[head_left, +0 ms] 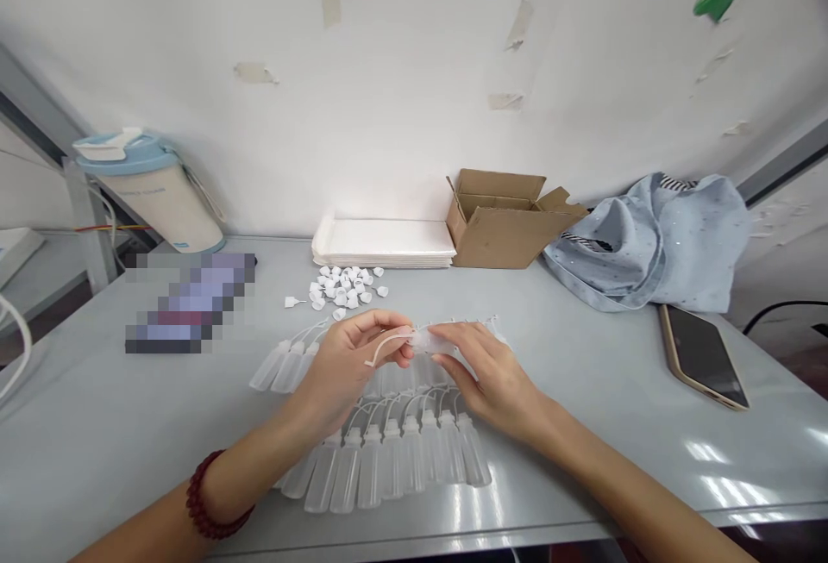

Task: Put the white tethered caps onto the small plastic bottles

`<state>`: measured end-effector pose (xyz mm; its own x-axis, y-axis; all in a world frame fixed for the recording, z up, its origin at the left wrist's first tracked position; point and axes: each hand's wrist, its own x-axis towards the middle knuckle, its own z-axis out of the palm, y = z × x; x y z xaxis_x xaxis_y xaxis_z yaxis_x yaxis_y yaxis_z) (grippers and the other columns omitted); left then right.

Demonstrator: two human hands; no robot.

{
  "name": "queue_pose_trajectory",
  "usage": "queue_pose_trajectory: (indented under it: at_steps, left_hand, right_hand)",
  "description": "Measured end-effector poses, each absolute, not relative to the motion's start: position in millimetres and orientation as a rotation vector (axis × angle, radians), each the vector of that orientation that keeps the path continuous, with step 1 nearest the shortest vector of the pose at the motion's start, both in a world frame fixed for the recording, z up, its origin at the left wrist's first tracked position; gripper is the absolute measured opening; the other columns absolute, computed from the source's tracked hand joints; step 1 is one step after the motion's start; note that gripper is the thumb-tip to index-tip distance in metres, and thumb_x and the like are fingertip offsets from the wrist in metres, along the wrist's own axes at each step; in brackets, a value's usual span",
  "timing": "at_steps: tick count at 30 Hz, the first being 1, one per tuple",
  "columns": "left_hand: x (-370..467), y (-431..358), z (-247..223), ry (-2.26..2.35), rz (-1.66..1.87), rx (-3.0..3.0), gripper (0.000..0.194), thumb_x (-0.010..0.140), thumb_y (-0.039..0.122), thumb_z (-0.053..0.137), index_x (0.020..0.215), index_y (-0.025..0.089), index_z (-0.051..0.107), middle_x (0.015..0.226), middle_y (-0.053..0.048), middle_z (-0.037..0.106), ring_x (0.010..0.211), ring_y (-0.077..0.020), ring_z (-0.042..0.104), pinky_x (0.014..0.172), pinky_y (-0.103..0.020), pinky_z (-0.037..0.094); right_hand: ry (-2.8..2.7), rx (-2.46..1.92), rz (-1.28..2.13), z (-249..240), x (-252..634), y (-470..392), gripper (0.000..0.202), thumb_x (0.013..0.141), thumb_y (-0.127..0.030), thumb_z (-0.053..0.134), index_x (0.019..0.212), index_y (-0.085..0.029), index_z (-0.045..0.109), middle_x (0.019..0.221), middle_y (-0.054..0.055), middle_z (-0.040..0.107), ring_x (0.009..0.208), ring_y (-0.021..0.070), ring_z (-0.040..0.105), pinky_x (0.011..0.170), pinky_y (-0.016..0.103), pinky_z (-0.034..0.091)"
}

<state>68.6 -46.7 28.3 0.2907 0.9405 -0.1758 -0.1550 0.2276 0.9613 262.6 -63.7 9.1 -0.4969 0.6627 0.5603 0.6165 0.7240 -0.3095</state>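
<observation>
Between my two hands lies a translucent bottle (441, 342), neck pointing left, with a thin curved white tube at its neck end. My left hand (353, 365) pinches the neck end. Around the bottle's body are the fingers of my right hand (495, 373). Below my hands a row of translucent bottles (392, 464) with curved tubes lies on the grey table (582, 468). Another row of bottles (285, 369) lies behind, partly hidden by my hands. Several small white caps (341, 289) are scattered beyond them.
A stack of white envelopes (388, 242) and an open cardboard box (504, 231) stand by the wall. At the left are a tumbler (165, 201) and a pixelated object (194, 304). A light blue bag (679, 244) and a phone (705, 358) lie at the right.
</observation>
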Motion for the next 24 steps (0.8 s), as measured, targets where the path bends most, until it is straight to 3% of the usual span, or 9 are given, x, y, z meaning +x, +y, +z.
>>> queue_pose_trajectory:
  at_steps: [8,17,24]
  left_hand:
    - [64,-48,34,1.035,0.882,1.320,0.016,0.083,0.035,0.063,0.078,0.022,0.069,0.067,0.002,0.063,0.067,-0.0121,0.058,0.070,-0.026,0.047]
    - [58,-47,35,0.980,0.759,1.298,0.021,0.084,0.039,0.061,0.086,0.023,0.074,0.068,0.001,0.062,0.068,-0.0136,0.055,0.069,-0.027,0.045]
    - [58,-44,38,1.016,0.625,1.354,0.027,0.083,0.043,0.059,0.078,0.020,0.071,0.065,0.001,0.061,0.064,-0.0133,0.055,0.064,-0.025,0.044]
  right_hand:
    - [-2.302,-0.886,0.062,9,259,-67,0.050,0.094,-0.011,0.040,0.141,-0.020,0.025,0.093,0.009,0.066,0.078,0.0196,0.061,0.068,0.035,0.052]
    - [-2.334,-0.803,0.109,12,258,-70,0.055,0.091,-0.004,0.040,0.142,-0.019,0.027,0.099,0.009,0.066,0.083,0.0188,0.060,0.070,0.033,0.051]
    - [-2.345,-0.751,-0.021,10,257,-69,0.046,0.088,0.000,0.043,0.132,-0.012,0.038,0.098,0.012,0.067,0.082,0.0199,0.061,0.067,0.034,0.051]
